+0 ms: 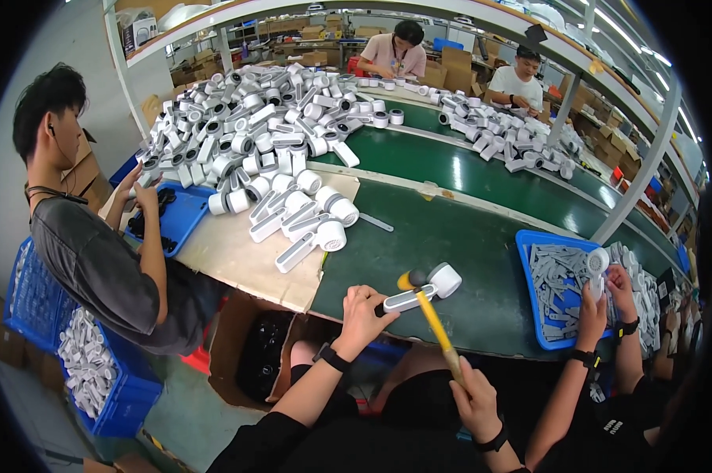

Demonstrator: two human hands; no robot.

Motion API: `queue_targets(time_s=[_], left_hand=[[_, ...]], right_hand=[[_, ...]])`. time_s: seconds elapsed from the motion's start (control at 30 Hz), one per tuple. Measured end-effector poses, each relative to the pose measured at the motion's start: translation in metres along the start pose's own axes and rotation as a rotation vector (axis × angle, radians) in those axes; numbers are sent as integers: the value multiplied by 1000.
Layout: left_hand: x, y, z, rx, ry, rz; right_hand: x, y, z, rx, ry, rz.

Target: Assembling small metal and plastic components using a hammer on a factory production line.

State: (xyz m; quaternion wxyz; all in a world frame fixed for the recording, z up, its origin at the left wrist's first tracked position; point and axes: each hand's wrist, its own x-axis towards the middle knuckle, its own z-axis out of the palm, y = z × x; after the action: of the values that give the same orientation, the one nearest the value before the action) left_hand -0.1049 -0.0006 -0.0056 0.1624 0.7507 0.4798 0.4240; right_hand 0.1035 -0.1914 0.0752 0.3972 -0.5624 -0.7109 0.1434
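Left hand clamps handle of white handheld unit flat on green counter — long axis runs right and slightly up, round head away from hand. Right hand grips mallet — yellow head just beside unit handle.

A long green conveyor belt curved through the workshop, edged by a pale worktop of board. A white metal shelf frame arched overhead, with strip lights glowing at upper right. Stacked cardboard boxes filled the back, a grey wall rose at left, and the floor showed dull green.
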Motion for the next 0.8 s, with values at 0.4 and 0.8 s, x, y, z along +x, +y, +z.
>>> queue_targets(time_s=[0.4, 0.8], left_hand=[[-2, -4, 5, 19, 26, 14], [-1, -2, 4, 38, 42, 13]], right_hand=[[5, -4, -6, -155, -139, 27], [9, -1, -8, -128, -120, -9]])
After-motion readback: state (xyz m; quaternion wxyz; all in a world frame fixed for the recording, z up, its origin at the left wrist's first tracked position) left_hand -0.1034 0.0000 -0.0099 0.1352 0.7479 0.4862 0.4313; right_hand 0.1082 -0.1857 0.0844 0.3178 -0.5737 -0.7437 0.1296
